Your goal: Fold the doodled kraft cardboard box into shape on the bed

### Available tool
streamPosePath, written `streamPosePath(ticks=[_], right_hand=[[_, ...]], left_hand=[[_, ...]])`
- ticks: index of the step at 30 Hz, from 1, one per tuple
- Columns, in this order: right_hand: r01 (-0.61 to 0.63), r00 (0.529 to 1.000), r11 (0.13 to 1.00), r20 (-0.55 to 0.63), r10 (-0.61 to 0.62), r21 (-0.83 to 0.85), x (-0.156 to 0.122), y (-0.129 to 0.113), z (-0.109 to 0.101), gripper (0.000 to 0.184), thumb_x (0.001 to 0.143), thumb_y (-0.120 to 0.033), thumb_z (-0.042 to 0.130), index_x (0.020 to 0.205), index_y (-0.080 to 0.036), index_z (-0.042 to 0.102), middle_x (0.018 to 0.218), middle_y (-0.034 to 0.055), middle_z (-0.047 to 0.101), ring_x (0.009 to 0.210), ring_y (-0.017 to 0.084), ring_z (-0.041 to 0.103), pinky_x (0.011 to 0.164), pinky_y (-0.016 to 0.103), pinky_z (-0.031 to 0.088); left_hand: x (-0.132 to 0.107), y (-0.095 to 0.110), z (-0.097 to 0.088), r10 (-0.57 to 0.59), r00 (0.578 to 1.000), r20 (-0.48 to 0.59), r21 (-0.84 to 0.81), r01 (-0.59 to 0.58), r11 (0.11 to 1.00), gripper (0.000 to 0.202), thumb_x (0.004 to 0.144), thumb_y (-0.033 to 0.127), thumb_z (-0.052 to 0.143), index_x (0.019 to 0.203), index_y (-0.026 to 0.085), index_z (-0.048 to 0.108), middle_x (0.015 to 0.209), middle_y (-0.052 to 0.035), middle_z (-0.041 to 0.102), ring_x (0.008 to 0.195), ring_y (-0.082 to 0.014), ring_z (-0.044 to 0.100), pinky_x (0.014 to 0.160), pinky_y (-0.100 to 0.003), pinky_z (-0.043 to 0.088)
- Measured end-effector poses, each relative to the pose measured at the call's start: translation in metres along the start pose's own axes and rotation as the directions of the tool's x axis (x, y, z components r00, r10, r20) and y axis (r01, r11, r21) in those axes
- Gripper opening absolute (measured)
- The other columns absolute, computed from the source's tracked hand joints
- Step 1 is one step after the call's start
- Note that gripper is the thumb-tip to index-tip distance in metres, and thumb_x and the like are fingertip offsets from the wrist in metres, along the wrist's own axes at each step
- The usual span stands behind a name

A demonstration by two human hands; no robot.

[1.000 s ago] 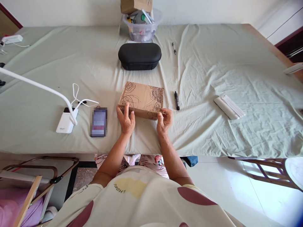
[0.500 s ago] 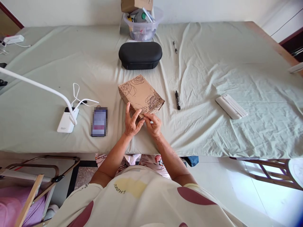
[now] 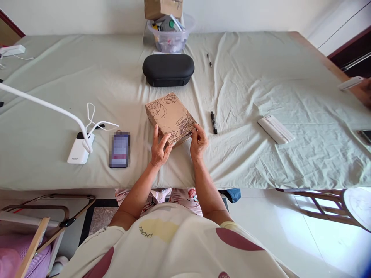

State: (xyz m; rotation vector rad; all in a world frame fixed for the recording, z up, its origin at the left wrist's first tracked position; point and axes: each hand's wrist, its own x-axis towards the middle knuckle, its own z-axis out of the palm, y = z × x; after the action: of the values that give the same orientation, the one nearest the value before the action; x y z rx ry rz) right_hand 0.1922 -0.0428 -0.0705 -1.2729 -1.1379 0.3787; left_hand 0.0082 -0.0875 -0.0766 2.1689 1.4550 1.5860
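Note:
A flat brown cardboard box (image 3: 169,115) with scribbled flower drawings lies turned at an angle on the green sheet (image 3: 246,88). My left hand (image 3: 159,148) holds its near left edge, thumb up along the side and fingers curled onto the front. My right hand (image 3: 198,141) pinches the box's near right corner with closed fingertips. A black marker (image 3: 213,122) lies just right of the box.
A black oval case (image 3: 168,69) and a clear tub of items (image 3: 171,33) sit behind the box. A phone (image 3: 119,149), a white power bank (image 3: 79,148) with cable and a white lamp arm (image 3: 43,104) are left. A white flat object (image 3: 275,129) lies right, and a pen (image 3: 209,60) farther back.
The box was turned from square-on to an angle. My right hand slid from the right corner to the middle of the near edge, then back out to the right corner.

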Motion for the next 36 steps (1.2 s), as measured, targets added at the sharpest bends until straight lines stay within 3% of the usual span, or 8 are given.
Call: streamPosePath(ticks=[4, 11, 14, 18, 23, 28, 32, 36], right_hand=[[0.011, 1.000, 1.000, -0.025, -0.011, -0.008, 0.000, -0.002, -0.001, 0.045, 0.098, -0.053, 0.062, 0.126, -0.020, 0.075, 0.068, -0.0051, 0.057, 0.062, 0.011, 0.051, 0.067, 0.027, 0.050], [-0.039, 0.999, 0.999, -0.005, 0.039, 0.008, 0.001, 0.004, -0.001, 0.047, 0.097, -0.055, 0.061, 0.131, -0.024, 0.072, 0.062, -0.0083, 0.044, 0.058, 0.011, 0.044, 0.064, 0.026, 0.043], [-0.050, 0.998, 0.999, 0.031, 0.050, 0.001, 0.000, 0.005, -0.002, 0.045, 0.099, -0.056, 0.056, 0.124, -0.024, 0.075, 0.065, -0.0061, 0.049, 0.060, 0.011, 0.045, 0.063, 0.026, 0.044], [0.028, 0.999, 0.998, 0.026, -0.027, -0.050, -0.001, 0.002, -0.004, 0.042, 0.100, -0.052, 0.056, 0.121, -0.022, 0.077, 0.076, -0.0005, 0.060, 0.069, 0.013, 0.053, 0.071, 0.029, 0.050], [0.063, 0.995, 0.986, 0.086, -0.050, -0.153, -0.002, 0.003, -0.007, 0.038, 0.102, -0.044, 0.052, 0.126, -0.023, 0.072, 0.107, 0.0093, 0.070, 0.093, 0.019, 0.065, 0.083, 0.034, 0.057], [0.022, 0.969, 0.956, 0.242, 0.052, -0.294, -0.006, 0.014, -0.008, 0.034, 0.099, -0.033, 0.050, 0.126, -0.021, 0.066, 0.108, 0.0099, 0.072, 0.095, 0.022, 0.067, 0.090, 0.039, 0.056], [0.031, 0.954, 0.909, 0.282, 0.097, -0.416, -0.012, 0.013, -0.009, 0.034, 0.090, -0.024, 0.056, 0.122, -0.021, 0.068, 0.108, 0.0115, 0.075, 0.105, 0.029, 0.064, 0.102, 0.050, 0.049], [0.073, 0.925, 0.783, 0.336, 0.178, -0.617, -0.013, 0.005, -0.009, 0.038, 0.089, -0.020, 0.056, 0.125, -0.020, 0.066, 0.117, 0.0141, 0.075, 0.115, 0.033, 0.061, 0.104, 0.051, 0.044]], left_hand=[[0.001, -0.003, 0.001, 0.044, 0.998, -0.045, -0.062, -0.047, 0.997, 0.040, 0.112, 0.044, 0.047, 0.142, 0.021, 0.062, 0.182, -0.0157, 0.020, 0.167, -0.0292, 0.032, 0.130, -0.046, 0.042], [0.000, -0.008, 0.002, -0.053, 0.997, -0.049, -0.176, 0.044, 0.983, 0.043, 0.111, 0.050, 0.049, 0.140, 0.024, 0.067, 0.179, -0.0123, 0.031, 0.164, -0.0298, 0.037, 0.133, -0.046, 0.040], [0.001, -0.010, 0.000, -0.133, 0.990, -0.046, -0.144, 0.125, 0.982, 0.047, 0.111, 0.053, 0.045, 0.140, 0.023, 0.067, 0.175, -0.0131, 0.040, 0.161, -0.0275, 0.043, 0.132, -0.045, 0.041], [0.002, -0.012, 0.000, -0.147, 0.985, -0.089, -0.083, 0.140, 0.987, 0.050, 0.113, 0.051, 0.041, 0.149, 0.022, 0.061, 0.167, -0.0142, 0.053, 0.156, -0.0224, 0.051, 0.131, -0.040, 0.042], [0.000, -0.014, -0.001, -0.211, 0.977, -0.009, -0.068, 0.210, 0.975, 0.058, 0.112, 0.050, 0.043, 0.163, 0.021, 0.044, 0.168, -0.0148, 0.051, 0.158, -0.0232, 0.048, 0.134, -0.040, 0.037], [0.001, -0.011, 0.000, -0.422, 0.902, 0.091, 0.141, 0.408, 0.902, 0.062, 0.108, 0.032, 0.053, 0.166, 0.018, 0.034, 0.167, -0.0173, 0.052, 0.155, -0.0245, 0.052, 0.128, -0.038, 0.046], [0.005, -0.004, 0.003, -0.481, 0.871, 0.104, 0.250, 0.445, 0.860, 0.067, 0.096, 0.014, 0.065, 0.159, 0.012, 0.042, 0.160, -0.0233, 0.057, 0.150, -0.0345, 0.056, 0.128, -0.052, 0.042], [0.008, 0.004, 0.004, -0.529, 0.845, 0.080, 0.343, 0.475, 0.810, 0.055, 0.097, 0.014, 0.067, 0.149, 0.007, 0.052, 0.152, -0.0282, 0.061, 0.150, -0.0403, 0.052, 0.130, -0.061, 0.034]])
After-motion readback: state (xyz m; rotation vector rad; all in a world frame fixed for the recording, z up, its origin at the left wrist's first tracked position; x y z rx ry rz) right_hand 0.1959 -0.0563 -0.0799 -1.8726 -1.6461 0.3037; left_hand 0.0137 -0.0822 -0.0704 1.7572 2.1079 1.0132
